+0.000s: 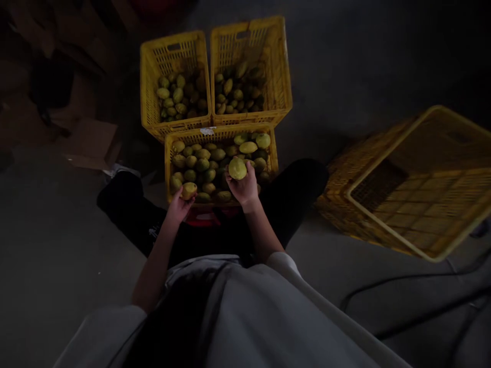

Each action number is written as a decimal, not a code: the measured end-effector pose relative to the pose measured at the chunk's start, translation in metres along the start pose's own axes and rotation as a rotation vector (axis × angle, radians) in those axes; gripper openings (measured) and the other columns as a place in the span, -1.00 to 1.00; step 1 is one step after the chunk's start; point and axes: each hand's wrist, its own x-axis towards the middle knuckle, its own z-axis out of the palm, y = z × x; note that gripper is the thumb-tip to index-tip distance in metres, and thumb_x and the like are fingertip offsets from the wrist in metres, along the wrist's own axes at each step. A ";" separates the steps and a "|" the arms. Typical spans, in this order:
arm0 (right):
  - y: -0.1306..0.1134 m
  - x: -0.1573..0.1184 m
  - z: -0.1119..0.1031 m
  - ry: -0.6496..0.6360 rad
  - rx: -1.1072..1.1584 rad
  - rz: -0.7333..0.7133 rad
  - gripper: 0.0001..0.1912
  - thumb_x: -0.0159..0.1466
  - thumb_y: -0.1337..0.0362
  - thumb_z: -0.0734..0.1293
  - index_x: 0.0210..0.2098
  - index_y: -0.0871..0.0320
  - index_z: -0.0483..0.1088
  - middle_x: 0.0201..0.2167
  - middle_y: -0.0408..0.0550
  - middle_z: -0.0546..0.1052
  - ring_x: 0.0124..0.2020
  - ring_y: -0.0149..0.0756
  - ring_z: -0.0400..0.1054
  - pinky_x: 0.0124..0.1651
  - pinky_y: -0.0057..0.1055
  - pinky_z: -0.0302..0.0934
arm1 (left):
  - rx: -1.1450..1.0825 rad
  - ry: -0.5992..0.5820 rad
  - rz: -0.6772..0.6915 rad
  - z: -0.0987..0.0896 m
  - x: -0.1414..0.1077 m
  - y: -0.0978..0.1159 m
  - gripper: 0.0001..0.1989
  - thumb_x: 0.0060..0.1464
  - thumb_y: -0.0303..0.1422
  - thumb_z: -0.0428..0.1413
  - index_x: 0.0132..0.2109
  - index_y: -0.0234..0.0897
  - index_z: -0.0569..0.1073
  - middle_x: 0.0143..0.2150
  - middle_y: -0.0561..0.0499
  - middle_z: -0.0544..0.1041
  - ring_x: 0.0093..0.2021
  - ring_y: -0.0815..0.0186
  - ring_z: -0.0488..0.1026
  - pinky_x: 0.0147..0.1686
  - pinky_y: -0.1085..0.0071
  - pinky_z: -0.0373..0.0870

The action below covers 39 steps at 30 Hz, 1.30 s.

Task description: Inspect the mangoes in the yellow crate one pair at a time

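Observation:
My left hand (180,207) holds a yellowish fruit (189,191) over the front left part of a yellow crate (168,168). A rounder yellow-green fruit (237,168) rests in my right hand (244,188), above the right half of the same crate. The fingers of both hands curl round their fruits. Several green and yellow fruits (202,164) fill this crate between my knees, and a few larger, paler ones (248,147) lie at its back right.
Two taller yellow crates (142,82) (288,76) stand behind, each partly filled with fruits. A large yellow crate (391,232) is at the right, with dark cables (406,277) on the floor near it. Cardboard (92,140) lies at the left.

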 end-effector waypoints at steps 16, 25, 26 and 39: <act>0.000 -0.001 -0.018 -0.054 -0.198 -0.109 -0.68 0.29 -0.07 0.37 -0.10 -0.03 0.46 -0.29 -0.11 0.57 -0.21 -0.25 0.50 -0.34 -0.40 0.43 | 0.119 -0.056 0.006 -0.005 -0.017 -0.032 -0.71 0.34 -0.44 0.06 0.14 -0.41 0.50 -0.26 -0.09 0.70 -0.38 0.29 0.63 -0.36 0.46 0.53; -0.002 -0.002 -0.006 -0.075 -0.155 -0.076 -0.71 0.31 -0.04 0.34 -0.14 0.00 0.47 -0.32 -0.13 0.55 -0.36 -0.38 0.42 -0.46 -0.52 0.37 | 0.090 -0.038 -0.008 -0.014 -0.017 -0.020 -0.69 0.35 -0.42 0.03 0.15 -0.42 0.48 -0.29 -0.10 0.70 -0.41 0.29 0.63 -0.42 0.47 0.54; -0.003 -0.002 -0.004 -0.060 -0.136 -0.074 -0.73 0.32 -0.03 0.34 -0.15 0.00 0.48 -0.33 -0.14 0.55 -0.37 -0.38 0.42 -0.47 -0.52 0.36 | 0.087 -0.027 -0.016 -0.015 -0.015 -0.018 -0.68 0.35 -0.41 0.04 0.17 -0.42 0.48 -0.28 -0.10 0.70 -0.41 0.29 0.63 -0.41 0.47 0.54; -0.003 0.005 -0.006 -0.089 -0.076 0.025 -0.72 0.47 0.03 0.26 -0.04 0.03 0.49 -0.18 -0.17 0.63 -0.28 -0.39 0.48 -0.32 -0.53 0.41 | -0.044 -0.067 0.181 0.023 0.009 0.001 -0.76 0.26 -0.44 0.11 0.05 -0.15 0.49 -0.22 0.04 0.62 -0.30 0.34 0.59 -0.35 0.50 0.46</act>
